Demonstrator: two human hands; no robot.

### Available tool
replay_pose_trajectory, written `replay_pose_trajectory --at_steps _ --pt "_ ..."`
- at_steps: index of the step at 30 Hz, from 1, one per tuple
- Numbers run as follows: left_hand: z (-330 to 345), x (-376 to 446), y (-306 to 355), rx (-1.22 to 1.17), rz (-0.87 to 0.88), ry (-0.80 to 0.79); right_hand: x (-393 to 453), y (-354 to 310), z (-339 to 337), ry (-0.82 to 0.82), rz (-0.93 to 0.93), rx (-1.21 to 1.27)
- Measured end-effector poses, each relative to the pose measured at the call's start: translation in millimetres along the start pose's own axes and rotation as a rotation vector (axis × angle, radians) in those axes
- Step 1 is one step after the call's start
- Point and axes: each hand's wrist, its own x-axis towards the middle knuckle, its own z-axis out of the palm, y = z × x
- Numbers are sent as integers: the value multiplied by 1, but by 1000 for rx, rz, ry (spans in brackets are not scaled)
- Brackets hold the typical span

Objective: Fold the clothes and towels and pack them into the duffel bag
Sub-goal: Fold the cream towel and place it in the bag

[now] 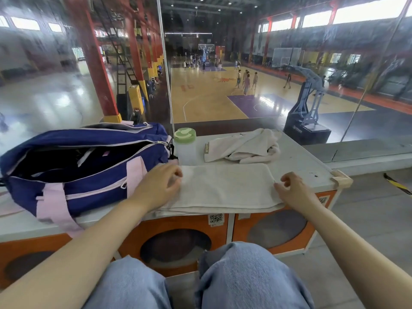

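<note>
Fingers (176, 175) of the left hand (159, 186) and right hand (292, 188) are curling onto opposite ends of the towel (225, 188), lying flat beside the open duffel bag (84, 166). Advisable: bringing edges together squarely, smoothing before packing.

Bright daylight from high windows at upper left and right glares; wide-angle edges bend, with smeared reflections upper left.
</note>
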Motion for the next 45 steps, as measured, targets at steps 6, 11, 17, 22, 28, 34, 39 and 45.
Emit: replay_pose_trajectory --at_steps 6,11,17,22,28,34,39,45 --pt "57 38 36 248 6 -355 7 -5 13 -195 254 -99" --pt "80 40 42 365 -87 -442 8 -15 11 -149 301 192" --pt "83 37 39 380 -83 -463 9 -40 -3 -68 433 828" --pt "62 32 30 126 -129 -163 17 -89 -24 47 217 825" --pt "17 16 10 -389 -622 295 20 -177 -27 49 -183 402" --pt "24 15 -15 -896 -865 194 -15 -251 31 -129 -542 -19" --pt "18 13 -11 -1115 -954 251 -47 -267 85 -153 -745 -324" --pt "12 10 -15 -1166 -981 331 -46 -258 134 -478 -717 -164"
